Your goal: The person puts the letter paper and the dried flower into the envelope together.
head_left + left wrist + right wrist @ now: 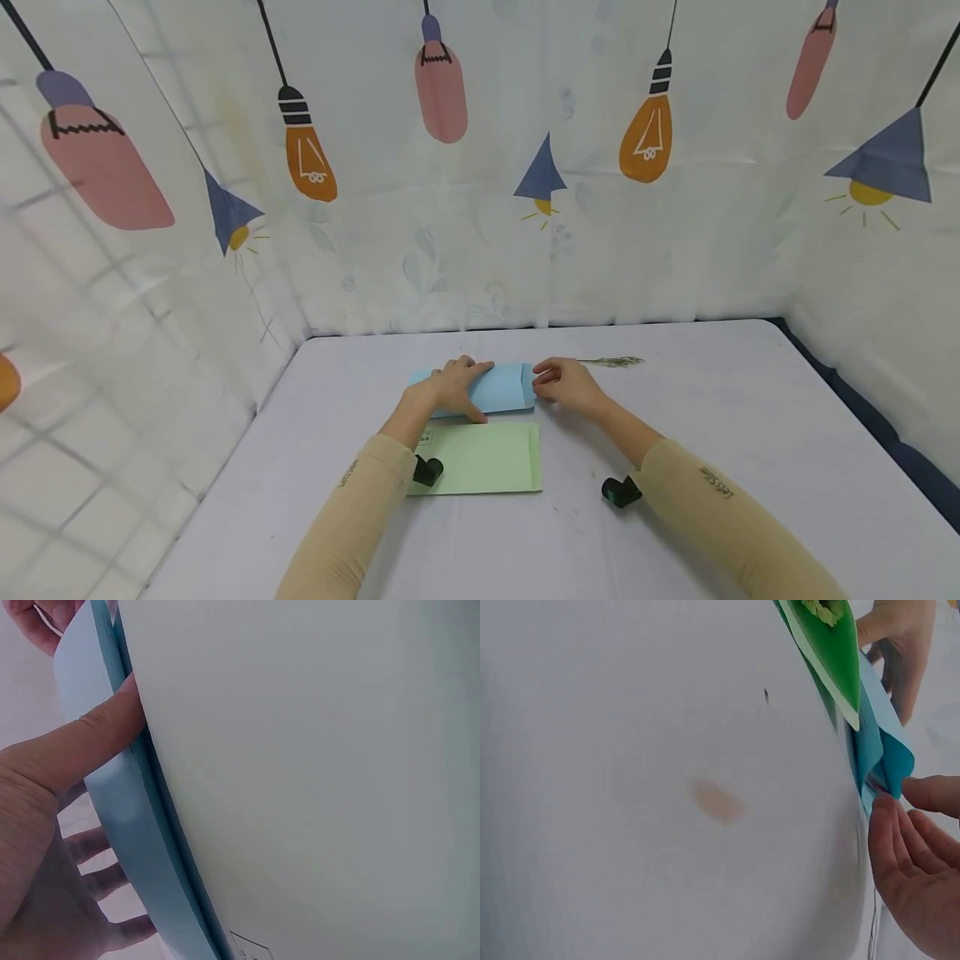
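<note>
A light blue envelope lies crosswise towards the back of the table. My left hand holds it across its width, thumb at the near long edge and fingers at the far one; in the left wrist view the thumb lies along that near edge. At the envelope's right end, my right hand pinches the blue paper beside the gaping mouth, as the right wrist view shows. Something dark, too small to identify, is inside that mouth. A pale green envelope lies just nearer, beneath my left wrist.
Behind my right hand lies a thin dried grass sprig. In the right wrist view, a crumpled yellowish piece shows in the green envelope's opening. A white cloth covers the table, and a lamp-printed curtain surrounds it.
</note>
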`<state>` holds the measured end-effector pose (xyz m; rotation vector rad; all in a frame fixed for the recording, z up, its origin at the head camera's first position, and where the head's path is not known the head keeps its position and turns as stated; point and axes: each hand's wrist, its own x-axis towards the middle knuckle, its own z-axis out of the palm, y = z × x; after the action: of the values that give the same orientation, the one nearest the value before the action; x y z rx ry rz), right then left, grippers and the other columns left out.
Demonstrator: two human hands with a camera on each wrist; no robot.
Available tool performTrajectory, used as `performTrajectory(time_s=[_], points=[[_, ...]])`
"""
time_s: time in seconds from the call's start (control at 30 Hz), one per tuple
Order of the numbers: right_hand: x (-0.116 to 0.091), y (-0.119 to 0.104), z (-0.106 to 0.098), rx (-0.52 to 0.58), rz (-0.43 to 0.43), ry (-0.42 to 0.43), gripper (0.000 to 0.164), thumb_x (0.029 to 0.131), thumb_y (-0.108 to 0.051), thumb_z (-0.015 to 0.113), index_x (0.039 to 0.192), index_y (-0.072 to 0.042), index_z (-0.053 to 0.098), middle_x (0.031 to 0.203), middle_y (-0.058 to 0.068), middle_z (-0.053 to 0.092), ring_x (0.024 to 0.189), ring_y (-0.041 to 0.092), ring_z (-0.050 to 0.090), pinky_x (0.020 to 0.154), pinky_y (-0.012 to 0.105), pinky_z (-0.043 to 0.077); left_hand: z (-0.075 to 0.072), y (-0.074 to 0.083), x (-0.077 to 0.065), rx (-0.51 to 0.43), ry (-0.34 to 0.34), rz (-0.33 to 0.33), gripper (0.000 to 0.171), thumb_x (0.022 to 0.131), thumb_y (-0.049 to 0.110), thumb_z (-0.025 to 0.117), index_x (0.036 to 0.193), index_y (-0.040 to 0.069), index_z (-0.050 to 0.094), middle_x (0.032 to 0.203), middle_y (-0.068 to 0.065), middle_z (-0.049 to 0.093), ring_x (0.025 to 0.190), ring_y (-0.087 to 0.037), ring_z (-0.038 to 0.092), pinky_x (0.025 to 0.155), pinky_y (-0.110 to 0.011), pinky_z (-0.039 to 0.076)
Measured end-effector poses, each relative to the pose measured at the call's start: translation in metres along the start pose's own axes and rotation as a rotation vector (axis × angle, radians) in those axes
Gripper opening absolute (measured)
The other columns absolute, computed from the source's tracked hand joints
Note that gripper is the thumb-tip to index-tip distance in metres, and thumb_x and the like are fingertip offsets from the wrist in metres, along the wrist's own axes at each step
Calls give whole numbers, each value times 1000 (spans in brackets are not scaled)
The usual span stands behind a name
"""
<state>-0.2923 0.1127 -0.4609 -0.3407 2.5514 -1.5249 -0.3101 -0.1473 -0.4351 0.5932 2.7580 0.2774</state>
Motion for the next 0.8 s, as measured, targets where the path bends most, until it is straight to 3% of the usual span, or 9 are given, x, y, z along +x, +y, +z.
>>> performTrajectory(time_s=[0.33,0.8], points=[[-11,14,-46,-95,32,21,27,100,-11,66,122,4,68,111,13,67,82,24,65,70,32,56,0,-1,0,9,-9,7,105,79,51,87,164,27,30,156,-10,35,141,-35,35,108,-58,37],[-22,26,-100,-154,43,43,31,104,-17,61,125,7,65,117,21,66,93,34,65,75,34,55,-1,-2,1,11,-10,17,105,80,52,87,164,26,30,156,-10,35,141,-35,34,108,-59,36]])
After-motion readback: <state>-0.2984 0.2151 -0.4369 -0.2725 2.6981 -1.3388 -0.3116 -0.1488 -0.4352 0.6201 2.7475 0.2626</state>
